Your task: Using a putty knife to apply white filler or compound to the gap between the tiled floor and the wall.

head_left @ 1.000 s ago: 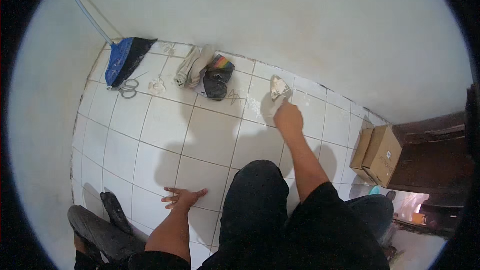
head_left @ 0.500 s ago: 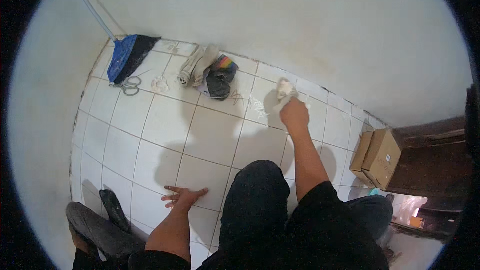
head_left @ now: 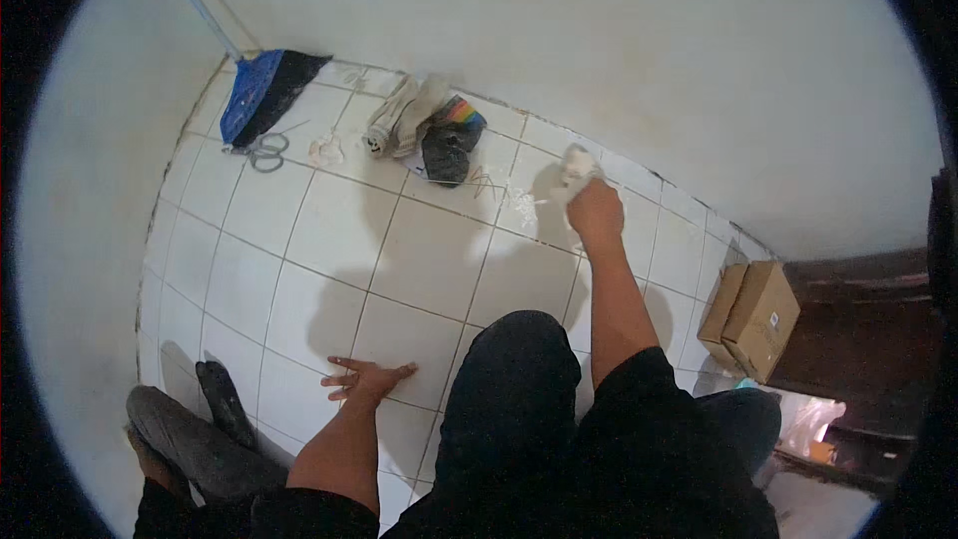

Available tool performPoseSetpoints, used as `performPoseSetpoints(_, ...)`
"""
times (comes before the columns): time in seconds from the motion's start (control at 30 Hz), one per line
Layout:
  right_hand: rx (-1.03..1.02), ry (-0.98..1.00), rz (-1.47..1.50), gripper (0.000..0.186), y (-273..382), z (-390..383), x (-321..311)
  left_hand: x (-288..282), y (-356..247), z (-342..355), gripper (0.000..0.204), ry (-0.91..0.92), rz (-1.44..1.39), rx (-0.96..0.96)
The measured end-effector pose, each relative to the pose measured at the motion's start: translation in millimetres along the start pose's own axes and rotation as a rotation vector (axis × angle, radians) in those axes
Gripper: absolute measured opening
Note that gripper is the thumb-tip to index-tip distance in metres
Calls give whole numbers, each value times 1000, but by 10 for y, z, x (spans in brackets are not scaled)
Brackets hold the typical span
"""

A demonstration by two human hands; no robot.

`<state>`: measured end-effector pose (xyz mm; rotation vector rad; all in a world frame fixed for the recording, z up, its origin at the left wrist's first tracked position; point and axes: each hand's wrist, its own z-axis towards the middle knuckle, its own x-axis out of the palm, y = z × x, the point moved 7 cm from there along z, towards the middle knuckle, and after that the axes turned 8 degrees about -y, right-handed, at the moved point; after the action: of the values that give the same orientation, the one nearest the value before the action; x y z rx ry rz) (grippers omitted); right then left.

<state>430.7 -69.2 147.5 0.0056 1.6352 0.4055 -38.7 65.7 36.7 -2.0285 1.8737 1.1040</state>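
My left hand (head_left: 364, 376) rests on the white tiled floor (head_left: 424, 250) with its fingers spread and nothing in it. Higher and to the right, my right hand (head_left: 596, 210) is closed on a trowel (head_left: 579, 162) carrying pale paste, blurred now, over a tile by the wall base. White flakes (head_left: 522, 205) lie just left of it. Further left are a heap of rolled cloths and dark material (head_left: 449, 150), some thin wire, a crumpled pale scrap (head_left: 326, 150) and grey scissors (head_left: 269, 152).
A blue broom (head_left: 249, 90) leans in the back-left corner. A cardboard box (head_left: 753, 324) stands by a dark doorway (head_left: 848, 329) at right, with a pink plastic bag (head_left: 808, 424) beyond. A person's grey-trousered leg (head_left: 200, 439) is at lower left. My knees take up the lower middle.
My right hand has moved right and up along the floor with the trowel. My left hand stays spread on the tiles. The whole view has shifted slightly.
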Motion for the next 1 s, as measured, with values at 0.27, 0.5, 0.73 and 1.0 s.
performPoseSetpoints(0.27, -107, -31, 24, 19, 454, -91, 289, -26, -27, -68, 157, 10, 12, 95)
performPoseSetpoints(0.5, 61, -36, 25, 23, -108, 16, -156, -23, -60, -29, 158, -2, 24, 49)
performPoseSetpoints(0.73, -47, -9, 115, 22, 365, -43, 411, -29, 39, 4, 159, -8, -86, 31)
performPoseSetpoints(1.0, -132, -79, 445, 42, -30, -117, 203, 14, 22, -2, 159, 2, -57, 33)
